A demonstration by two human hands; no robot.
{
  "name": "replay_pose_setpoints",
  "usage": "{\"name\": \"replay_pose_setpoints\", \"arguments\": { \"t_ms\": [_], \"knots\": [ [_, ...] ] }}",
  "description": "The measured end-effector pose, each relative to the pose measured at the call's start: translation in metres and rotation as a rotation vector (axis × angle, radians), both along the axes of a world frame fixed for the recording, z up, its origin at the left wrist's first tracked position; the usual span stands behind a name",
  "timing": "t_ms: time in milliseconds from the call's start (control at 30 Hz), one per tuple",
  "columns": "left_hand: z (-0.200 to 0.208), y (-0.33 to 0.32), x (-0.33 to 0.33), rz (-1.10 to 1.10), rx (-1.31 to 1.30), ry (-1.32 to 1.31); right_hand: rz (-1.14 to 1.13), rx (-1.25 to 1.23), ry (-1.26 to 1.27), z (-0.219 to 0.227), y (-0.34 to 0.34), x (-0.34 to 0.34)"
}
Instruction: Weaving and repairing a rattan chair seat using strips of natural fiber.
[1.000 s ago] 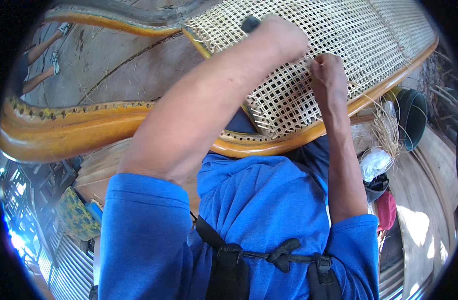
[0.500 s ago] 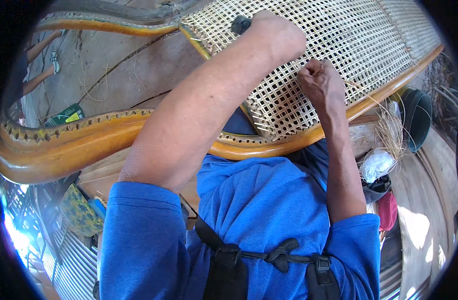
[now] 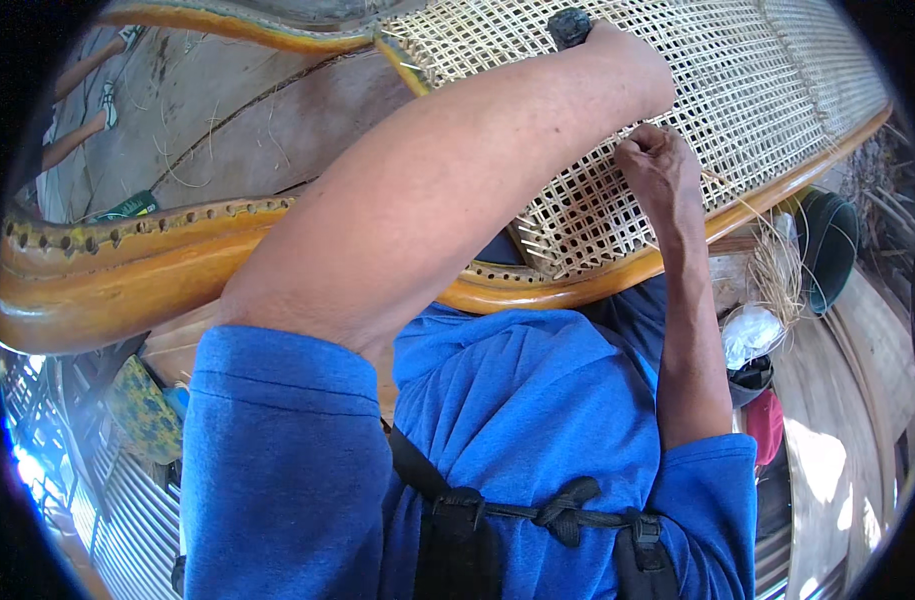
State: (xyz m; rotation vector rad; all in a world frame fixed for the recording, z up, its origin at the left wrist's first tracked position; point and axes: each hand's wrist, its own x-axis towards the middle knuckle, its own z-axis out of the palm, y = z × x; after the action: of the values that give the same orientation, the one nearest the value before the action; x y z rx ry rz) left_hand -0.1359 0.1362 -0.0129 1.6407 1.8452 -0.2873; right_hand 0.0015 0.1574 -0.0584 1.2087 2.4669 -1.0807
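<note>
A woven cane panel (image 3: 727, 95) with open square mesh is set in a varnished, curved wooden frame (image 3: 547, 294). Over its upper part, my left hand (image 3: 632, 68) is closed round a thick black-ended object (image 3: 569, 28); the rest of it is hidden by the hand. My right hand (image 3: 662, 160) forms a fist low over the mesh, nearer to me. What its fingers pinch, if anything, cannot be made out. Beside that hand a thin cane strand (image 3: 714, 178) sticks up. Short cane ends (image 3: 539, 238) poke out at the panel's left edge.
The frame's holed curved arm (image 3: 127, 268) reaches out to the left. To the right are a dark green bucket (image 3: 830, 245), a bundle of loose cane strands (image 3: 774, 260) and a white plastic bag (image 3: 752, 335). Another person's legs (image 3: 82, 140) show at far left.
My left hand has moved right and slightly up across the panel, the black-ended object going with it. My right fist has shifted a little to the right. The view has shifted slightly.
</note>
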Motion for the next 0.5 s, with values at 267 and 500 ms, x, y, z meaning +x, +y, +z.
{"name": "replay_pose_setpoints", "arguments": {
  "t_ms": [267, 500],
  "knots": [
    [-0.003, -0.006, 0.003, -0.035, -0.067, -0.013, 0.003, 0.036, -0.011, -0.003, -0.002, -0.001],
    [0.002, -0.008, 0.009, -0.057, -0.038, 0.011, 0.032, -0.012, -0.101, -0.015, 0.008, -0.001]
  ]
}}
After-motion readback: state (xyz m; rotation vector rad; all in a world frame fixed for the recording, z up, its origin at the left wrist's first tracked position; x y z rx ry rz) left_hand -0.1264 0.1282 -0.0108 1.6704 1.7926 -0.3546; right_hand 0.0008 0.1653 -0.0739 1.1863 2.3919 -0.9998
